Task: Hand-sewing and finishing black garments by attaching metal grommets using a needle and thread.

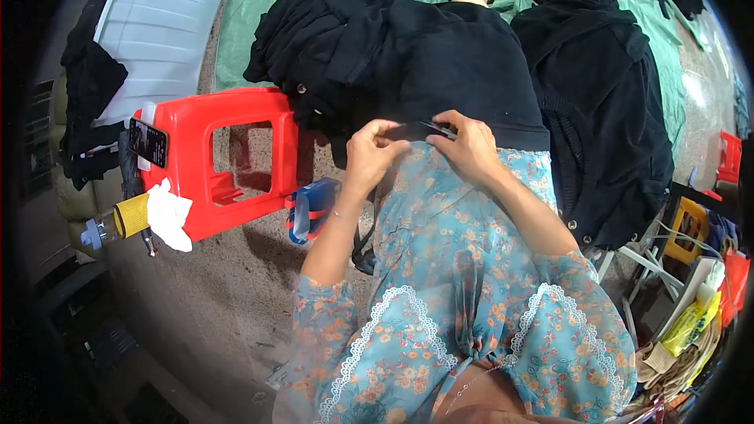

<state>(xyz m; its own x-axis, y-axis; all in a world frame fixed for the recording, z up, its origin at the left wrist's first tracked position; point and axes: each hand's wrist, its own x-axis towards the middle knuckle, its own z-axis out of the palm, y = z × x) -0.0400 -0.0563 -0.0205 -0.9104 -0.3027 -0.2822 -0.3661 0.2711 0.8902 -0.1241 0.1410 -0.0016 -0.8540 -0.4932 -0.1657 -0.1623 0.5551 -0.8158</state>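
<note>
A black garment (471,63) lies spread across my lap, over a blue floral dress (440,220). My left hand (371,155) is closed, its thumb and fingers pinching the garment's near hem. Close beside it, my right hand (471,148) grips a slim silvery metal tool (441,130), like small thread snips, whose tip points toward the pinched hem. The fingers hide most of the tool. More of the black cloth is bunched up at the far left, with a round metal eyelet or button showing on it.
At left stands a red plastic stool (236,102), with a phone (149,142), white tissue (168,216) and a bottle in a yellow sleeve (132,215) along its left side. Another black garment (605,94) lies to my right. Green sheeting (239,47) covers the floor ahead.
</note>
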